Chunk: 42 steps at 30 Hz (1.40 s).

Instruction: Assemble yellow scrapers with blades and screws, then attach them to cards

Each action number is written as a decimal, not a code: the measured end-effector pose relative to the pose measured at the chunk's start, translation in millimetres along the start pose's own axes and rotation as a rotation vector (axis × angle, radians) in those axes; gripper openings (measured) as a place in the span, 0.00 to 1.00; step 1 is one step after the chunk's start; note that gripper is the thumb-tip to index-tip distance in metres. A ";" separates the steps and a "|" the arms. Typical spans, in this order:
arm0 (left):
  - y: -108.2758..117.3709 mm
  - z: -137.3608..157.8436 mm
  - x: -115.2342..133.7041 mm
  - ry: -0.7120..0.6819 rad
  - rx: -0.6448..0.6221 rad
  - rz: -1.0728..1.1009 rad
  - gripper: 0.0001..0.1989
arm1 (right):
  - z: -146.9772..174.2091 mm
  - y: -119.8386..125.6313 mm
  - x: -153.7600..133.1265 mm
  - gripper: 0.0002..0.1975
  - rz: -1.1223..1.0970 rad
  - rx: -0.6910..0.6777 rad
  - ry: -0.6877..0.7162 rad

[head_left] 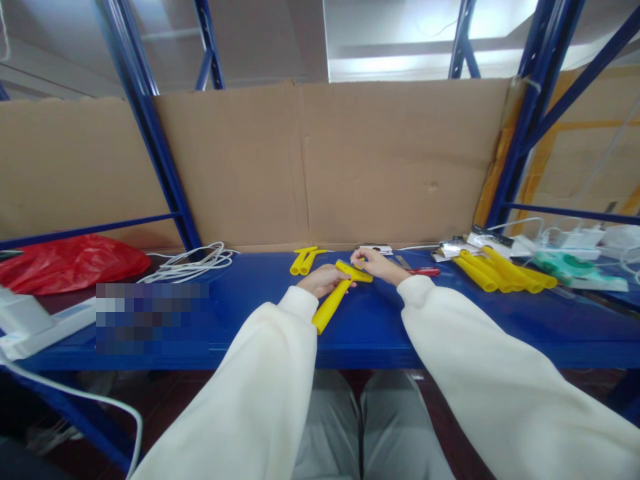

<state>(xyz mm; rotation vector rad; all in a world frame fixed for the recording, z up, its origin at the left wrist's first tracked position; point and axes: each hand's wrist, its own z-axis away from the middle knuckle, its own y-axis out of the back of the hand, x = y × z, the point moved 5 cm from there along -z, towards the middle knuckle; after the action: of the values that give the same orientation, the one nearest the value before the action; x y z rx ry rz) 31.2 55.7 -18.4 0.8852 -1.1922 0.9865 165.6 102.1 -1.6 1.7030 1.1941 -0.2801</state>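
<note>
grasping yellow t-shaped plastic tool (339,295) with left hand (323,279); cannot tell grip of right hand (379,265). likely light, stiff; hold handle (327,313).

Held tool (331,308): smooth plastic; tabletop (255,285) glossy; backboard (240,167) matt cardboard (sleeves (267,380) matt cloth).

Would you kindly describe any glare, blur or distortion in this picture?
In the head view, the ceiling panel glares white; pixelation hides a patch of the blue table, left; the sleeves look lens-stretched; detail on the yellow T-shaped tool is soft.
</note>
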 end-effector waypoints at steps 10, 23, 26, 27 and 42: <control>-1.7 -1.0 -3.0 0.013 -0.022 0.026 0.06 | 5.7 -8.5 -11.6 0.03 -0.023 -0.095 0.032; 2.8 -7.3 -7.0 0.037 0.010 0.038 0.07 | 6.7 -12.3 -15.8 0.04 -0.074 -0.133 0.108; 2.8 -7.3 -7.4 0.037 -0.003 0.029 0.07 | 6.3 -12.1 -16.0 0.04 -0.090 -0.138 0.124; 2.7 -7.1 -7.4 0.036 -0.007 0.025 0.08 | 6.4 -11.9 -16.3 0.03 -0.092 -0.140 0.128; 1.9 -8.7 -7.5 0.010 -0.036 0.022 0.07 | 6.6 -12.5 -19.1 0.04 -0.092 -0.174 0.196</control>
<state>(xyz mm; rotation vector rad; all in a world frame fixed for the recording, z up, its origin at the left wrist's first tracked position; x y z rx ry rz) 31.5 63.5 -27.1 0.8393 -1.2097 0.9839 148.4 85.9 0.3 1.5526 1.4015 -0.0622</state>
